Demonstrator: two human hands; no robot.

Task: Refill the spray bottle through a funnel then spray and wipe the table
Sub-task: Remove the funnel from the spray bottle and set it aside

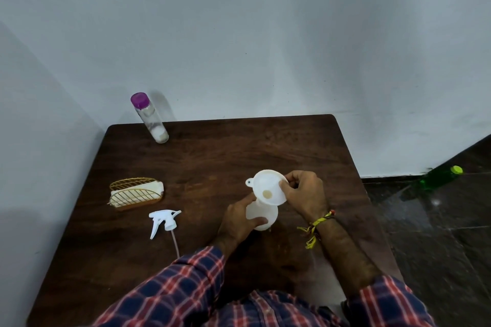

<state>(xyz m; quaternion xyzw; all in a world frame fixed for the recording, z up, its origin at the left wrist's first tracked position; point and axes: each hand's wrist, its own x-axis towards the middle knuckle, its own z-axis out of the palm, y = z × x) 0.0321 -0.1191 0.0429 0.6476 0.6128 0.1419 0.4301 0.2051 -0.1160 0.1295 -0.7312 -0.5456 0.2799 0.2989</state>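
Observation:
A white spray bottle body (pixel 263 214) stands on the dark wooden table (pixel 212 151), with my left hand (pixel 239 220) wrapped around its side. A white funnel (pixel 268 187) sits in the bottle's neck, tilted slightly, and my right hand (pixel 305 194) pinches its right rim. The white trigger sprayer head (pixel 163 220) with its dip tube lies on the table to the left, apart from the bottle. A clear bottle with a purple cap (pixel 150 117) stands at the table's far left corner.
A gold wire holder with a folded white cloth (pixel 135 192) sits at the left of the table. Off the table at right, a green bottle (pixel 438 176) lies on the dark tiled floor. Walls close in behind and to the left.

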